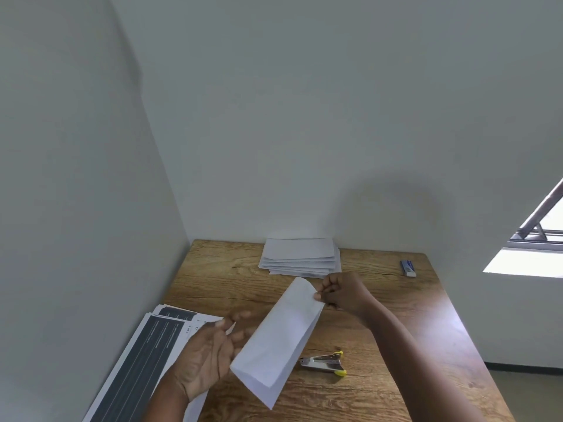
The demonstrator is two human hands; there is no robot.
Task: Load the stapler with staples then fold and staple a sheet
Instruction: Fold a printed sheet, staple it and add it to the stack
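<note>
A folded white sheet [280,336] hangs slanted above the wooden table [396,330]. My right hand [341,292] pinches its far upper edge between thumb and curled fingers. My left hand [210,351] is beside the sheet's lower left edge with its fingers loosely spread; no grip on the paper shows. A small metal stapler [324,362] with yellow tips lies on the table just right of the sheet's lower end, partly hidden by it.
A pile of folded white sheets [300,257] lies at the back by the wall. Printed sheets with dark bands [143,354] lie at the table's left front. A small blue staple box [407,267] sits at the back right. Walls close the left and back.
</note>
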